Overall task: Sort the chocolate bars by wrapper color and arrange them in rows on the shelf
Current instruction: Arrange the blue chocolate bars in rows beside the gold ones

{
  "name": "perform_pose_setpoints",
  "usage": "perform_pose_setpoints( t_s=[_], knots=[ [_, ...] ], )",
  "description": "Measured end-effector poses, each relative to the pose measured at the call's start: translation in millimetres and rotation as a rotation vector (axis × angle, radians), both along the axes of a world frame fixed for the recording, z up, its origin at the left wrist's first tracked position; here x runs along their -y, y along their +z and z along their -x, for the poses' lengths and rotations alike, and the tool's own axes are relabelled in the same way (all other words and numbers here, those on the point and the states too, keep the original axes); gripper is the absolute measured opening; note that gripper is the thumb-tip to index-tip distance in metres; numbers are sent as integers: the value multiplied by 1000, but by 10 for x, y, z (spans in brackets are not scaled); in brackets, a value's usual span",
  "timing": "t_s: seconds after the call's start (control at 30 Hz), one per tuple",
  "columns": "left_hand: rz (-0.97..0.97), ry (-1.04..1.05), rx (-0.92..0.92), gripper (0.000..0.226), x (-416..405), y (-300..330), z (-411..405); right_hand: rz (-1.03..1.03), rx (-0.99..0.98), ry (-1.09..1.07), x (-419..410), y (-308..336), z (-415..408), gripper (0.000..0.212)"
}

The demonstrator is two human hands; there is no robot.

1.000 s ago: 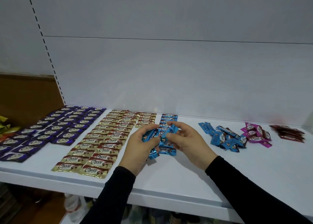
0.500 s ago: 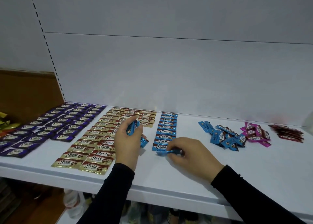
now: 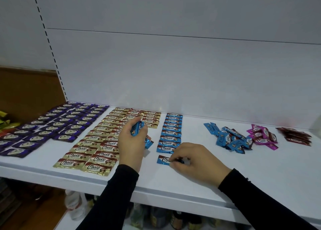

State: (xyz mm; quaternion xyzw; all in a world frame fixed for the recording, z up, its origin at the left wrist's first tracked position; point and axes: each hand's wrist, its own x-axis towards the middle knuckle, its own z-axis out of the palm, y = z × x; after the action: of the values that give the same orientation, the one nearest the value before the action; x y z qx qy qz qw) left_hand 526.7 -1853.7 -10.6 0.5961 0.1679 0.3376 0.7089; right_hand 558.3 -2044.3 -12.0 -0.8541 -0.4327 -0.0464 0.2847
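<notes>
right hand (image 3: 192,160) pinches blue bar (image 3: 164,160) flat on shelf (image 3: 260,174), just below blue column (image 3: 171,132). left hand (image 3: 133,142) grips spare blue bars (image 3: 138,129) over gold rows (image 3: 97,142). risk: loose spare drops, scatters gold rows; sleeve drags bar askew. blue pile (image 3: 229,139) unsorted.

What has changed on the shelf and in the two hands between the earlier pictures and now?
The hands parted. The right hand took one blue bar down from the bunch and now presses it onto the shelf at the near end of the blue row. The left hand moved left, keeping the other blue bars. The purple, gold, pink and dark red bars and the loose blue pile stayed.
</notes>
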Motion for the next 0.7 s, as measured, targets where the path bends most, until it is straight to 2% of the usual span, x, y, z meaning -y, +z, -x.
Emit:
perform_pose_setpoints(
  t_s=[0.7],
  knots=[
    [21,-14,-16,28,20,39,22,5,38,-74,-108,-32,-9,16]
  ],
)
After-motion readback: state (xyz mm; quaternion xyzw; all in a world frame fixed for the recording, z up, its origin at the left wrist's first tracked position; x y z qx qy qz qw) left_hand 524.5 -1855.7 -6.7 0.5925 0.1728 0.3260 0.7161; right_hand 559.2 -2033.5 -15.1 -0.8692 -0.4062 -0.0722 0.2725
